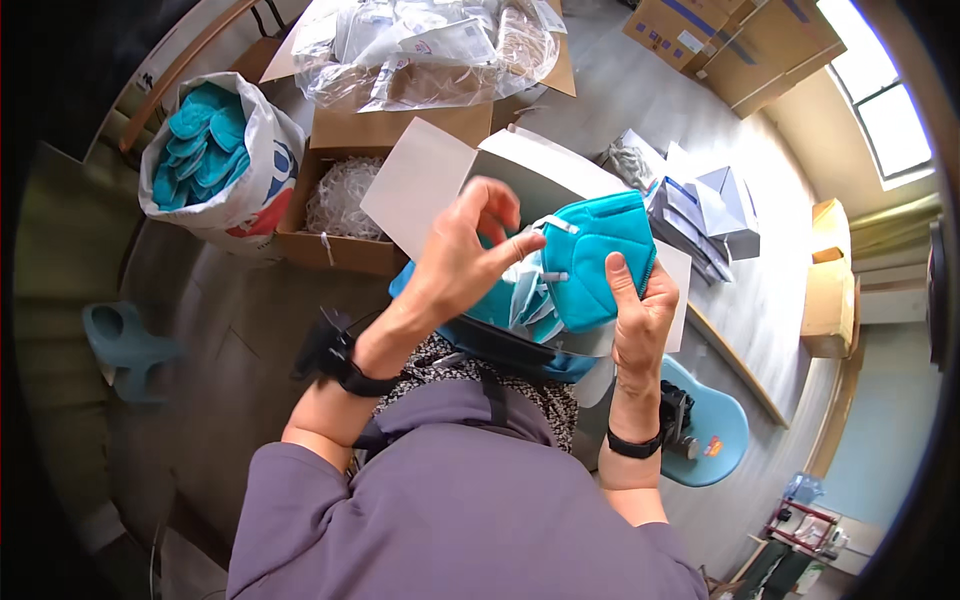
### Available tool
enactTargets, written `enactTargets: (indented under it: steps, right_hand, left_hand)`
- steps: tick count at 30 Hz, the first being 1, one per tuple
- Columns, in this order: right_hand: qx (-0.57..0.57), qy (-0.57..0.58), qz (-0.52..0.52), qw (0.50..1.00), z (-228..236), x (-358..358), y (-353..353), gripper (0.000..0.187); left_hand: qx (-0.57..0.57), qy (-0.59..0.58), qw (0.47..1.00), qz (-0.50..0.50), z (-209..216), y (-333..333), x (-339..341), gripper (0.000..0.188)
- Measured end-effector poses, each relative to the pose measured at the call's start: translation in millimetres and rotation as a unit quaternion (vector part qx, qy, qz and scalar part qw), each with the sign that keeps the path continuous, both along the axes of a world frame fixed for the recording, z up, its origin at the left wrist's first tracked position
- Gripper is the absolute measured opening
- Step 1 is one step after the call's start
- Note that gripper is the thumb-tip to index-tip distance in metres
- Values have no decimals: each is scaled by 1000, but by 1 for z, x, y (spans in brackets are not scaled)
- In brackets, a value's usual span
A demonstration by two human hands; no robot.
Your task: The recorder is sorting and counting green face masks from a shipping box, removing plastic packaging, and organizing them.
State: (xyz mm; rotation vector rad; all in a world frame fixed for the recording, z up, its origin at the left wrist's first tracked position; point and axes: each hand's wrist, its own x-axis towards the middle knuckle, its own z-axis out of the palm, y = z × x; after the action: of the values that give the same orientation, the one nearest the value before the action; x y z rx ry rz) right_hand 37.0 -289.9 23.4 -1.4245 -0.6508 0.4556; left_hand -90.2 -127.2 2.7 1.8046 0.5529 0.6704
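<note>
A folded teal face mask (pixel 597 262) with stitched seams and white strap tabs is up in front of me. My right hand (pixel 642 305) grips its right edge, the thumb lying across the front face. My left hand (pixel 473 245) is at the mask's left side, fingers loosely bent and thumb stretched toward the upper white tab. No object shows clearly in the left hand, and part of its fingers is hidden. Below the mask, an open white-flapped box (pixel 418 185) by my lap contains more teal masks (pixel 492 305) and whitish strap pieces.
At the left, a white sack (pixel 265 150) is filled with teal mask pieces (pixel 205 140). Beside it, a cardboard box (pixel 300 245) holds tangled white straps (pixel 350 195). Plastic-wrapped packages (pixel 425 50) lie beyond. Blue stools (pixel 715 420) stand on both sides; grey cartons (pixel 735 215) lie right.
</note>
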Motion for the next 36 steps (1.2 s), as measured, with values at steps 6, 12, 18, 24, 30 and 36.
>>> enactTargets:
  steps: [6,12,18,24,30,36]
  right_hand:
    - [4,19,11,1000,6,4,-3,18]
    - [10,46,-21,999,2,17,2,17]
    - [23,34,-63,997,-5,34,1,17]
    - [34,112,-69,991,-5,56,-8,16]
    - [-74,20,-39,996,-43,54,9,20]
    - [84,159,-161,970,-28,71,-14,23]
  left_hand:
    - [-143,-40,971,-187,3,4,13,42]
    - [-308,7,920,-243,6,-15,9,32]
    - [-141,50,967,-208,10,-7,-10,28]
    - [-368,-287,835,-292,22,53,-71,25]
    - [-426,-261,809,-309,25,41,-31,27]
    - [-340,-10,915,-218,40,38,-10,34]
